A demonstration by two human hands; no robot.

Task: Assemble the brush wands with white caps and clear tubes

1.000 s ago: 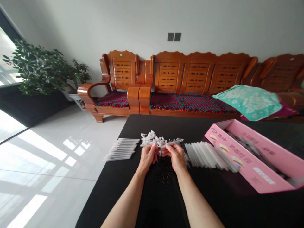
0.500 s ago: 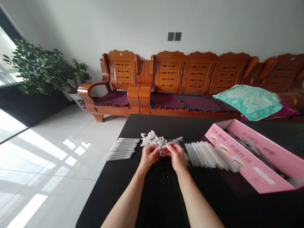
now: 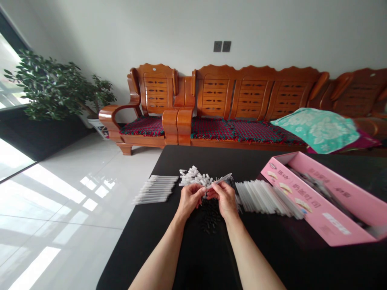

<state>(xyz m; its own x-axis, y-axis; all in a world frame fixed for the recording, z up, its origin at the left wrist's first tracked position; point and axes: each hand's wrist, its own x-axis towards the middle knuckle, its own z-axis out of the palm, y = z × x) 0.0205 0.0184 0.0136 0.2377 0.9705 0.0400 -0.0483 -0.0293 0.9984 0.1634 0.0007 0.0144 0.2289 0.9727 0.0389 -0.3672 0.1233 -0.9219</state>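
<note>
Over the black table, my right hand (image 3: 225,197) pinches a whitish pen barrel (image 3: 222,179) whose pointed end slants up to the right. My left hand (image 3: 191,197) is closed at the barrel's lower left end; whether it grips the barrel or a small part there is hidden by the fingers. Behind the hands lies a heap of short white caps (image 3: 195,175). Small black plugs (image 3: 209,219) are scattered between my forearms. Clear tubes (image 3: 263,196) lie in a row to the right, with thin dark refills (image 3: 232,183) beside them, partly covered by my right hand.
Several white pens (image 3: 157,188) lie side by side at the left edge of the black table (image 3: 145,253). A pink box (image 3: 320,209) with grey pieces inside stands on the right. Beyond the table is a wooden sofa (image 3: 216,94) with a turquoise cloth (image 3: 320,128).
Almost nothing differs. The barrel's tip has dipped very slightly, and both hands stay in place around it.
</note>
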